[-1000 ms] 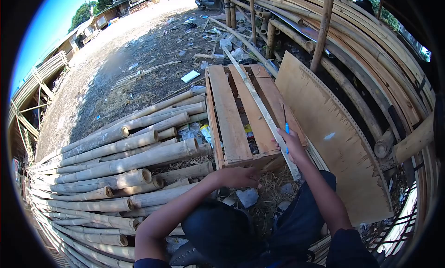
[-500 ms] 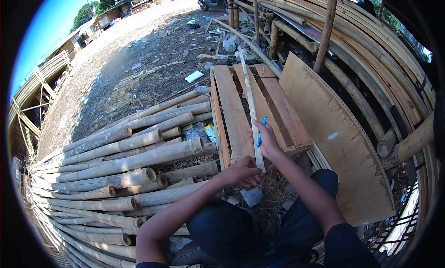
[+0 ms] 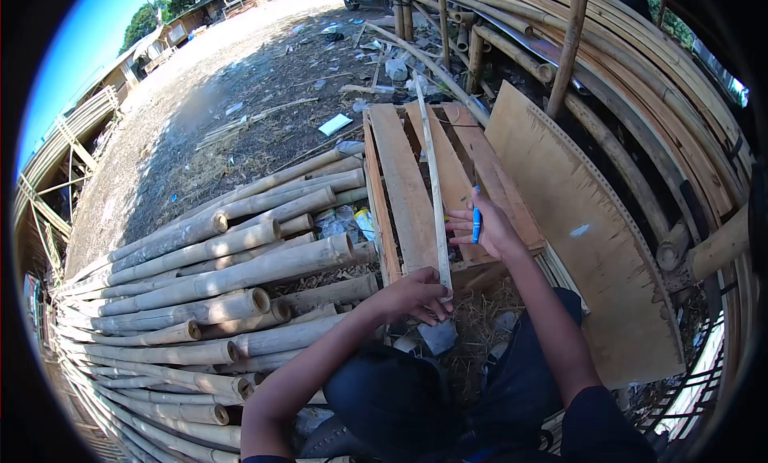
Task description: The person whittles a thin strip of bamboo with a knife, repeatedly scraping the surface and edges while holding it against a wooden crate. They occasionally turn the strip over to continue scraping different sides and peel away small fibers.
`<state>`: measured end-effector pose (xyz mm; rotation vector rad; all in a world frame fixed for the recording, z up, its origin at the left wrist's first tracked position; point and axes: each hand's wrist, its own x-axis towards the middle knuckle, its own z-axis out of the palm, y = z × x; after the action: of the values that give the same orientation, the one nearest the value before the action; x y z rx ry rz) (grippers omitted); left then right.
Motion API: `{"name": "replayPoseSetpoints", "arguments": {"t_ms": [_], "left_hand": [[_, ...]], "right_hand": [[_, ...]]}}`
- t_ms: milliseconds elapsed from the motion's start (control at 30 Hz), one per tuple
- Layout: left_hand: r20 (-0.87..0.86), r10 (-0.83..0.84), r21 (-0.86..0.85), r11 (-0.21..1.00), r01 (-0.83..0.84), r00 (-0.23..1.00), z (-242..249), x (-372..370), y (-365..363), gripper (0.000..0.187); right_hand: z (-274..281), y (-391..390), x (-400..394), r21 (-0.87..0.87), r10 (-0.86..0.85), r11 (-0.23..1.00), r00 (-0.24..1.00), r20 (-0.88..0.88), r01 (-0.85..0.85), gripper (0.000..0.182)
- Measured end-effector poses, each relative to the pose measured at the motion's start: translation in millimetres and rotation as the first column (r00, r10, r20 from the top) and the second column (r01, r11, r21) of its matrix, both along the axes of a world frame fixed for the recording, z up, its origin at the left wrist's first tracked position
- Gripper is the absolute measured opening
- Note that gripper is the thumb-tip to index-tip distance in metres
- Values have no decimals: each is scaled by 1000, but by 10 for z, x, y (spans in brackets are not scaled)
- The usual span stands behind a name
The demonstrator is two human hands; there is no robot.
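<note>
A long, thin pale wooden strip (image 3: 433,167) lies lengthwise over a crate-like stand of wooden slats (image 3: 402,191). At the strip's near end, my left hand (image 3: 418,293) pinches it between thumb and fingers. To the right of the strip is my right hand (image 3: 492,229), apart from it, with fingers stretched toward it. A blue pen (image 3: 477,224) is held upright against that hand, by the thumb. Small dark marks or bits show on the slats just beyond the right hand; I cannot make out which.
Stacked bamboo poles (image 3: 264,263) fill the left side, their cut ends facing me. A plywood sheet (image 3: 572,239) leans at the right, beside a rack of long timber strips (image 3: 640,87). A grey stone block (image 3: 438,336) sits on the ground below my left hand.
My right hand has let go of the strip and moved right, its fingers opening while keeping the pen. My left hand stays at the near end; the strip has shifted slightly.
</note>
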<state>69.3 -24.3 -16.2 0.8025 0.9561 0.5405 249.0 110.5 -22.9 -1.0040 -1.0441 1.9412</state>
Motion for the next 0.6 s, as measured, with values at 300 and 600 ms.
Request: {"name": "replayPoseSetpoints", "arguments": {"t_ms": [300,600], "left_hand": [[23,71,-13,997,-70,997,7,-84,62,29],[-41,299,15,954,-298,953,-43,-117,111,29]], "right_hand": [[-34,176,295,212,304,913,927,220,-350,26],[15,-407,-62,339,245,786,763,598,-517,49]]}}
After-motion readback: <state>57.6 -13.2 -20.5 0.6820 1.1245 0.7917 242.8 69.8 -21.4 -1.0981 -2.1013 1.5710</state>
